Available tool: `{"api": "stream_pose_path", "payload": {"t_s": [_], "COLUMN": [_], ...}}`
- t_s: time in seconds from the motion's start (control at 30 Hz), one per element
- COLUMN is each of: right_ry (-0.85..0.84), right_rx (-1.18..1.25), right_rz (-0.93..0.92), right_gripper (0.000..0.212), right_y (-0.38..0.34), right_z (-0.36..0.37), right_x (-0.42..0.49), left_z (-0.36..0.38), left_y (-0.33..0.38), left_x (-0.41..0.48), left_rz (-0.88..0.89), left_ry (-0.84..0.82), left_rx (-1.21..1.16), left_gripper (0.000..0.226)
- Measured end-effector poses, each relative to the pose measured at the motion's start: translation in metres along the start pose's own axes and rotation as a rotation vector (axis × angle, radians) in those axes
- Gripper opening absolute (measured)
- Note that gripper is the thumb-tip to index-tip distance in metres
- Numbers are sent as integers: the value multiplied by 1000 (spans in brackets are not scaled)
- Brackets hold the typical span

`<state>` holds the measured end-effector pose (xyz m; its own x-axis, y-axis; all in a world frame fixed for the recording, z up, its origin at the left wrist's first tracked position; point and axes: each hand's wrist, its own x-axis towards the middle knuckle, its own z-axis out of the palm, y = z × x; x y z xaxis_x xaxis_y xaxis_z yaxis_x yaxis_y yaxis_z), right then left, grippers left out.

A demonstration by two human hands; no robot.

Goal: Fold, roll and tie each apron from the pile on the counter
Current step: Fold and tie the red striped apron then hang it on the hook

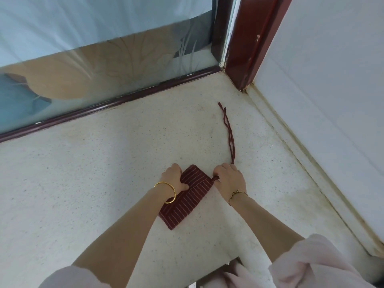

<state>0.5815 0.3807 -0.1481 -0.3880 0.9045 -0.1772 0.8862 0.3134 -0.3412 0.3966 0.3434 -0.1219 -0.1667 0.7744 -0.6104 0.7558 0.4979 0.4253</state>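
Note:
A dark red apron with thin pale stripes (187, 202) lies folded into a narrow strip on the speckled counter (104, 173). My left hand (174, 177) grips its far end, thumb on top of the cloth and fingers curled over the edge. My right hand (227, 177) pinches the apron's tie strings where they leave the strip's far right corner. The two strings (229, 138) run out from that hand across the counter toward the back corner.
A glass pane in a dark red frame (124, 100) borders the counter at the back. A red post (249, 48) stands in the corner and a white wall (332, 100) closes the right side. The counter's front edge is near my sleeves.

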Motion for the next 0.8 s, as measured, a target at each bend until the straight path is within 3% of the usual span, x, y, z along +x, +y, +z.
{"api": "stream_pose_path", "payload": {"t_s": [0.07,0.17,0.33,0.43,0.67,0.8], "right_ry": [56,151,219,142,-36,-132], "right_rx": [-65,-153,-113,-60,280,421], "right_rz": [-16,-57,-86,-129,57,-10], "right_gripper": [12,30,20,15,16,13], "right_y": [0,3,-15,-29,-38,-51], "right_z": [-6,-21,-52,-63,-66,-62], "right_x": [-1,0,11,12,11,2], "left_z": [-4,-14,-36,-41,-44,-47], "left_y": [-1,-4,1,6,3,9], "left_x": [-5,-13,-27,-35,-56,-65], "left_rz": [-33,-65,-111,-130,-202,-201], "left_ry": [-77,-117,57,165,374,368], "left_rx": [-76,-287,-663,-786,-1032,-1188], "left_gripper": [48,42,37,29,23,25]}}
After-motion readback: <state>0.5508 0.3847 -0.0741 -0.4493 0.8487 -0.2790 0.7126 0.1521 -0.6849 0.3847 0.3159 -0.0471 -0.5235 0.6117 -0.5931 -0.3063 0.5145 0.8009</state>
